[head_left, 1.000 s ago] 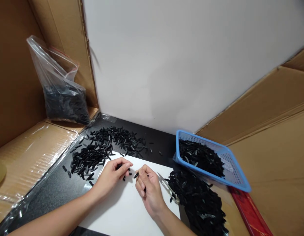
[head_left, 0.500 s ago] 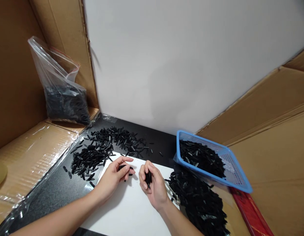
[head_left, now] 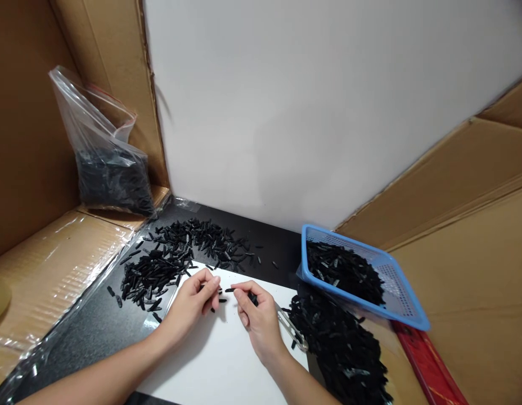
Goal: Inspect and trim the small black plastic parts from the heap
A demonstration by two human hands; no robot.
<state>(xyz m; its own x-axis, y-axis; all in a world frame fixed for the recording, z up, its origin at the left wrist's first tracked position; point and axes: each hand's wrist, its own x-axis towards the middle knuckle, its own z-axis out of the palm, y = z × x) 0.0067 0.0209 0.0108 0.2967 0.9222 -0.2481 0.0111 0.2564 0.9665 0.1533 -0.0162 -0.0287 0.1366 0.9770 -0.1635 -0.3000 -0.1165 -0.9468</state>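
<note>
By the right hand point(head_left: 261, 315), a black sliver point(head_left: 230, 289) is being pinched at thumb and fingertip above the white board point(head_left: 210, 360), its free end being pointed toward the left hand point(head_left: 197, 298); a dark clump point(head_left: 252, 298) is being enclosed behind it. Through so slight a hold (the other fingers being occupied), the sliver could be dropped, or the clump spilled. By the curled left hand, dark pieces are being partly hidden; whether they are being gripped cannot be told. Farther out, a metal tool point(head_left: 302, 342) is being flanked by the right hand and the right-hand heap point(head_left: 349, 343); by a sideways sweep, it could be snagged. The left-hand heap point(head_left: 155, 270) is being bordered by the board's edge, where stray pieces could be mixed in by a brushing wrist.
</note>
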